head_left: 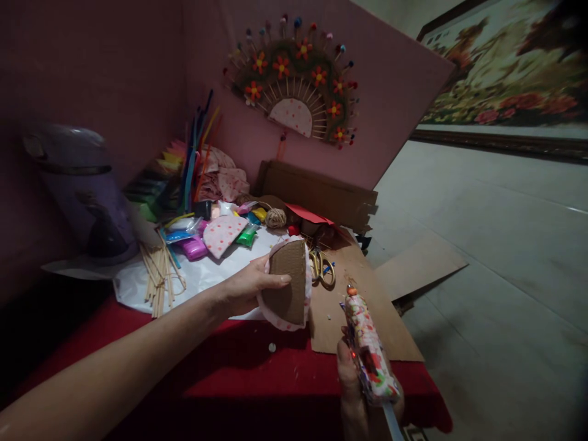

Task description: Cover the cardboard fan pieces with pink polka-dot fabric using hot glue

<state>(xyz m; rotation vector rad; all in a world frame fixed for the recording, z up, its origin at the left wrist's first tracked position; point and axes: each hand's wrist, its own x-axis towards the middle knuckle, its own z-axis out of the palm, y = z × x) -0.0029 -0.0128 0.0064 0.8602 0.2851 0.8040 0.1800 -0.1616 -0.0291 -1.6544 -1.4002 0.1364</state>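
Observation:
My left hand is closed on a half-round cardboard piece, thumb on the bare brown side. Pink dotted fabric edges its curved rim. Lower right, my right hand is wrapped round a glue gun covered in colourful patterned material. A glue stick sticks out of its rear end, and its nozzle points away from me, above a flat cardboard sheet. Gold-handled scissors lie just beyond the held piece. Another dotted fabric half-round rests among bagged coloured clay.
Wooden sticks lie on white plastic at left, near a purple flask. A twine ball and cardboard strip are at the back. A decorated fan is on the pink board behind. The red-covered table ends at right.

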